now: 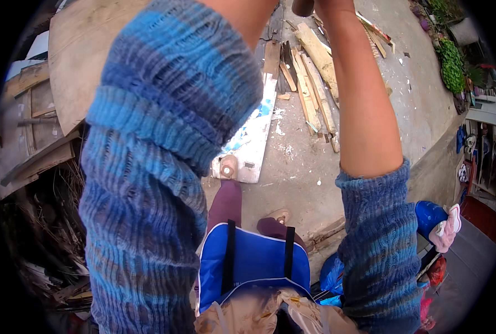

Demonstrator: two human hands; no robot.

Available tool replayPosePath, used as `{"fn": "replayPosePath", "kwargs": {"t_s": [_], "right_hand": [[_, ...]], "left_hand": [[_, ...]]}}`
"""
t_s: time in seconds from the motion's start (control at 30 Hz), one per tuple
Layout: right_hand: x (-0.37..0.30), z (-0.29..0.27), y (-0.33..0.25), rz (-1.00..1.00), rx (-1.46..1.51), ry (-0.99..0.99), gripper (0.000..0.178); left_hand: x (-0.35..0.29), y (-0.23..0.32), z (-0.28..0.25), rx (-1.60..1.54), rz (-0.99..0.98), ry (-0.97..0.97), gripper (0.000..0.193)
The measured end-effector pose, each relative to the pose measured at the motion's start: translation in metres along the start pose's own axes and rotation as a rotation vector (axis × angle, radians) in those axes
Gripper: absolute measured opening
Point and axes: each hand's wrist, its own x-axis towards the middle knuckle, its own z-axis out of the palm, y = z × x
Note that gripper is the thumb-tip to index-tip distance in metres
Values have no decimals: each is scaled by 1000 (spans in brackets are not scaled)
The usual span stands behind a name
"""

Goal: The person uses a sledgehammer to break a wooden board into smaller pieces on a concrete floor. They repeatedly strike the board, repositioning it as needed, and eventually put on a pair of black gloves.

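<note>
Both my arms reach up to the top edge, in blue and grey striped knitted sleeves. Only the lowest part of my right hand [335, 4] shows there, closed around a brown handle whose rounded butt end [302, 7] sticks out beside it; the rest of that tool is cut off. My left forearm [245, 14] leaves the picture at the top, so its hand is out of sight. Below, my left shoe [228, 167] rests on a white, blue-smeared board [253, 158]. My right shoe [278, 215] is on the concrete.
Split wood strips [310, 92] and a thicker plank [319, 53] lie ahead on the concrete floor [292, 172]. At left are a large tan panel [83, 53] and brushwood [42, 217]. Green plants [451, 64] grow far right. A blue apron [259, 253] covers my lap.
</note>
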Motion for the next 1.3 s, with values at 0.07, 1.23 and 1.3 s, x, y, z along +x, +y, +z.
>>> {"fn": "replayPosePath", "kwargs": {"t_s": [0.07,1.23,1.3], "right_hand": [[-96,-28,140,154,-299,37,20],[-551,-149,486,1512,170,-465,20],[-538,-177,484,1495,204,-510,16]], "left_hand": [[-126,-167,56,-108,-328,-32,28],[-526,-483,165,250,-1198,140,13],[-521,-474,183,250,-1229,155,13]]}}
